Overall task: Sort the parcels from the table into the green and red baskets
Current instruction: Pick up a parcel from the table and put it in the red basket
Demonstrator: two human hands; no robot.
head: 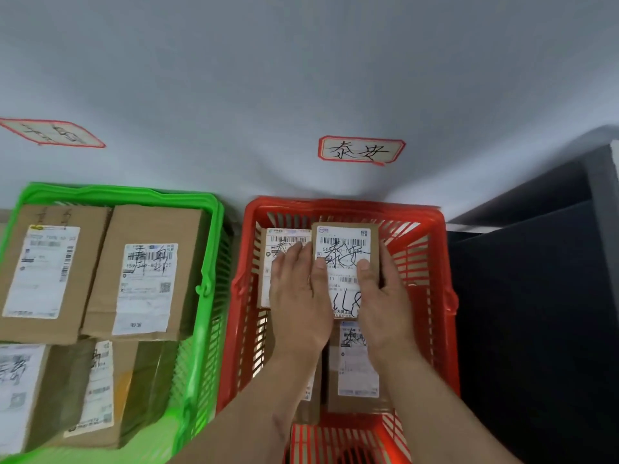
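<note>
green basket (214, 229): stood on the left, packed with four brown parcels lying label-up; no hand was near it.
wall label (361, 149): red-bordered, handwritten, fixed to the wall straight above the red basket; its two characters looked the same as those written on the held parcel.
red basket (432, 262): stood just beside the green one, on its right, with both forearms reaching down into it.
left parcel in red basket (284, 242): lay flat at the far left of the basket, partly under the left hand and touching the held parcel's left edge.
left hand (298, 296): lay palm-down, fingers (284, 262) stretched forward and close together, thumb pressed on the held parcel's label; it gripped that parcel's left edge.
held parcel (345, 259): small brown box, label up, long axis running away from the person; it sat between the two hands over the far middle of the red basket, above the parcels beneath it. Whether it already rested on them could not be told.
lower parcel (355, 363): lay under the held one, nearer the person, between the two wrists.
right hand (385, 296): clamped the parcel's right edge, thumb on the label, fingers wrapped round the far side and mostly hidden.
coming move, as judged: the parcel lay equally near both hands, so setting it down needed both grips to loosen together.
dark cabinet (536, 296): stood to the right of the red basket, untouched.
</note>
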